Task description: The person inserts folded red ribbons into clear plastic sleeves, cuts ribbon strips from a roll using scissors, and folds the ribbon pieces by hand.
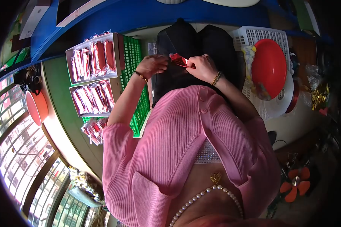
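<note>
My right hand is closed on a small red folded item above my dark-clothed lap. Its kind is hard to make out; a shiny edge shows on it. To the left of it, my left hand has its fingers curled together, close to the red item's far end. Whatever those fingers pinch, if anything, is too small to see. Left of that hand stand two open boxes, an upper box and a lower box, filled with red items in clear wrappers.
A green plastic basket stands beside the boxes, with more wrapped red pieces below them. On the right, a red bowl sits by a white basket. An orange-bladed fan is at lower right; a barred window is at left.
</note>
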Demonstrator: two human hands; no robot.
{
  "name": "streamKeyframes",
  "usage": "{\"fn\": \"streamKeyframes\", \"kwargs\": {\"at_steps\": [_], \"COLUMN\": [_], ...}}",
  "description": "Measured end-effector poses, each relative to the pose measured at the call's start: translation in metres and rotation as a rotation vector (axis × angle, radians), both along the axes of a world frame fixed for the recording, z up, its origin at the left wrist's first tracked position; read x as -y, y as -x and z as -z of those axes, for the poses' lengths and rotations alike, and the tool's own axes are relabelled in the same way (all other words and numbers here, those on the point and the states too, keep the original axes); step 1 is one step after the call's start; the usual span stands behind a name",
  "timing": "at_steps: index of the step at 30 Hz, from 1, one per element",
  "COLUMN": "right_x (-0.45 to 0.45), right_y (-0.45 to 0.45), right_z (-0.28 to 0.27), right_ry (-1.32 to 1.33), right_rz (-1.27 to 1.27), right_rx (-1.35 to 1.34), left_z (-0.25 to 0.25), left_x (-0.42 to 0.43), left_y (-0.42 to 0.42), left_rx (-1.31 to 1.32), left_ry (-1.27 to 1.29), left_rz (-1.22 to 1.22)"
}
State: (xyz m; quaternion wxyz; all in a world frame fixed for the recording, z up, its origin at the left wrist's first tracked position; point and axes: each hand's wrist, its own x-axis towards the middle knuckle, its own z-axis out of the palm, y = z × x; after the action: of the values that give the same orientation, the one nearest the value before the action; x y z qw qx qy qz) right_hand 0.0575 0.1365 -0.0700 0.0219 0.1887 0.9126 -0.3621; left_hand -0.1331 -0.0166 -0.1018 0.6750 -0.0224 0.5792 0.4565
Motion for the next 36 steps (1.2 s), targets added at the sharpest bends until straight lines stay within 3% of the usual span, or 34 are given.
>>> {"fn": "streamKeyframes", "kwargs": {"at_steps": [4,6,12,28,36], "right_x": [-0.008,-0.017,-0.025,-0.016,-0.013], "right_y": [-0.008,-0.015,-0.032,-0.026,-0.021], "right_z": [-0.005,-0.015,-0.041,-0.022,-0.014], "right_ry": [-0.036,-0.048,-0.098,-0.095,-0.111], "right_rz": [0.073,0.086,0.033,-0.010,-0.024], "right_rx": [-0.113,-0.161,-0.229,-0.203,-0.168], "left_z": [0.010,0.004,-0.014,0.000,-0.010], "left_x": [-0.010,-0.011,-0.017,-0.022,-0.025], "left_y": [-0.003,-0.001,0.003,-0.004,-0.007], "left_rx": [-0.045,-0.029,0.005,-0.070,0.044], "left_ry": [0.007,-0.009,-0.041,-0.051,-0.046], "left_rz": [-0.014,-0.192,-0.384,-0.409,-0.382]}}
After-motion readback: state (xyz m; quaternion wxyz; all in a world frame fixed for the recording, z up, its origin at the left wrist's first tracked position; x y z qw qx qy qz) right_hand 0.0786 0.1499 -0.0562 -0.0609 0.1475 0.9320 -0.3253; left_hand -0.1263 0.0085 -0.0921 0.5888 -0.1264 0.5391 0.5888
